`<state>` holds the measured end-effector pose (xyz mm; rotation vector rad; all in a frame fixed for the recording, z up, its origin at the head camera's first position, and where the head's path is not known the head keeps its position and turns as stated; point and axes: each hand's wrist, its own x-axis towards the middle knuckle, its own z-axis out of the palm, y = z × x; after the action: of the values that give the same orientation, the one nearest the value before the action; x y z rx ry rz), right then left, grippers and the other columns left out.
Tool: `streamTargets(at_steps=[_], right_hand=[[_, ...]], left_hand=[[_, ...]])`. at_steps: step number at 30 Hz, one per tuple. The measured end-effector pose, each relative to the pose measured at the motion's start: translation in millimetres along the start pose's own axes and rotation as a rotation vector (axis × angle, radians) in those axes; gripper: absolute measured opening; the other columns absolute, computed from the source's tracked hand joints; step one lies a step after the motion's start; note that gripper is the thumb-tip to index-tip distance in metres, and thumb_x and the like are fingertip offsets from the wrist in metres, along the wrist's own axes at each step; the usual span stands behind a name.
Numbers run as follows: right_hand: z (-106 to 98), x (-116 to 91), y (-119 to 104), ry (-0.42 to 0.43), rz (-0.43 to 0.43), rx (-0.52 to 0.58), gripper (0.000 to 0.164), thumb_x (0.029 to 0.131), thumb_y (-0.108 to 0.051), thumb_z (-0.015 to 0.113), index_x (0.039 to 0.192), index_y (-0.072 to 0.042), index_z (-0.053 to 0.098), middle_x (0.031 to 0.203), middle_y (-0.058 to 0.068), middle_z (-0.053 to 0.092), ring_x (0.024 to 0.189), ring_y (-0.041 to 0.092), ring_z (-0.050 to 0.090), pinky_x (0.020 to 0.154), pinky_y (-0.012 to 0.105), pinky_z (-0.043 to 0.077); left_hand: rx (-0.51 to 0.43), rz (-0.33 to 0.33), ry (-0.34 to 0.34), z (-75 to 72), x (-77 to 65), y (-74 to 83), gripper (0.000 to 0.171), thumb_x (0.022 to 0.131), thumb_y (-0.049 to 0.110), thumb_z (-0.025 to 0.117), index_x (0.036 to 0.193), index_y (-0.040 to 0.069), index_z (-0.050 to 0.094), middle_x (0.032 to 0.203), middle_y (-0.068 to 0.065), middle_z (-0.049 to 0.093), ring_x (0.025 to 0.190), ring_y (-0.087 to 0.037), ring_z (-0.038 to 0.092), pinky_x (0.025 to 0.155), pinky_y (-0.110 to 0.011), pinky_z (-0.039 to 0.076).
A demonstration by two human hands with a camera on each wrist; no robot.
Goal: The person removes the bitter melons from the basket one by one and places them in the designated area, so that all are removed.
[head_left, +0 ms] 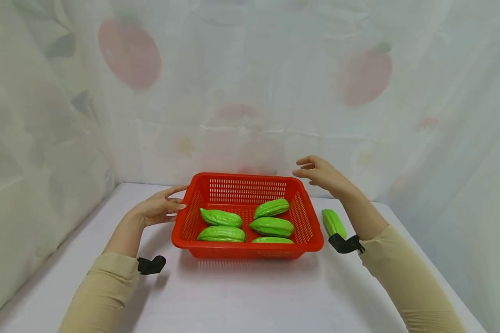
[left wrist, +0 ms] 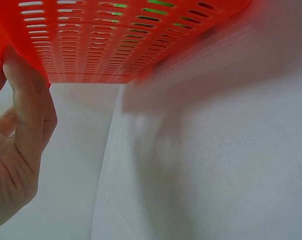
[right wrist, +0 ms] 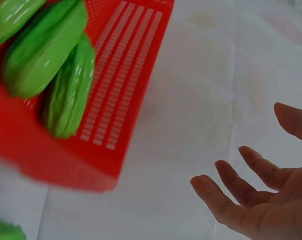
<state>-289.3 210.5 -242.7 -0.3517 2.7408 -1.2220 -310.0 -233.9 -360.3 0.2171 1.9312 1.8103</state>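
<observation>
A red plastic basket [head_left: 250, 252] with slotted walls stands at the middle of the table, holding several green bitter melons [head_left: 271, 226]. My left hand [head_left: 158, 208] grips its left rim, the thumb on the rim's outer edge; in the left wrist view the fingers [left wrist: 28, 105] bend up under that edge. Above the back right corner of the basket, my right hand [head_left: 321, 175] hovers with relaxed, spread fingers and nothing in them. The right wrist view shows this hand [right wrist: 261, 195] apart from the basket wall. Another bitter melon [head_left: 333, 223] lies outside, right of the basket, partly hidden by the wrist camera.
A white cloth covers the table [head_left: 241, 296]. Behind it hangs a pale curtain [head_left: 250, 83] with faded fruit prints, and more sheeting closes off both sides. Black camera mounts [head_left: 152, 265] stick out from the wrists.
</observation>
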Motion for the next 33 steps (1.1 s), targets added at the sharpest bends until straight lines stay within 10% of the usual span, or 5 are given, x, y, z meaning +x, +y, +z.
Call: streamTargets(at_steps=[19, 33], right_hand=[[72, 57, -51, -0.214, -0.099, 0.141, 0.041, 0.098, -0.028, 0.06, 0.135, -0.012, 0.054, 0.145, 0.013, 0.051, 0.133, 0.032, 0.053, 0.106, 0.047, 0.048], [117, 86, -50, -0.296, -0.064, 0.263, 0.044, 0.095, -0.022, 0.065, 0.135, -0.007, 0.056, 0.138, 0.012, 0.057, 0.11, 0.025, 0.06, 0.099, 0.045, 0.053]], left_hand=[[-0.016, 0.0, -0.002, -0.3, -2.0, -2.5, 0.083, 0.096, 0.012, 0.06, 0.16, 0.016, 0.006, 0.105, 0.005, 0.066, 0.095, -0.01, 0.066, 0.086, -0.03, 0.056], [-0.024, -0.001, 0.007, -1.4, -3.8, -2.9, 0.083, 0.096, 0.012, 0.059, 0.16, 0.016, 0.006, 0.106, 0.005, 0.066, 0.095, -0.011, 0.067, 0.087, -0.03, 0.057]])
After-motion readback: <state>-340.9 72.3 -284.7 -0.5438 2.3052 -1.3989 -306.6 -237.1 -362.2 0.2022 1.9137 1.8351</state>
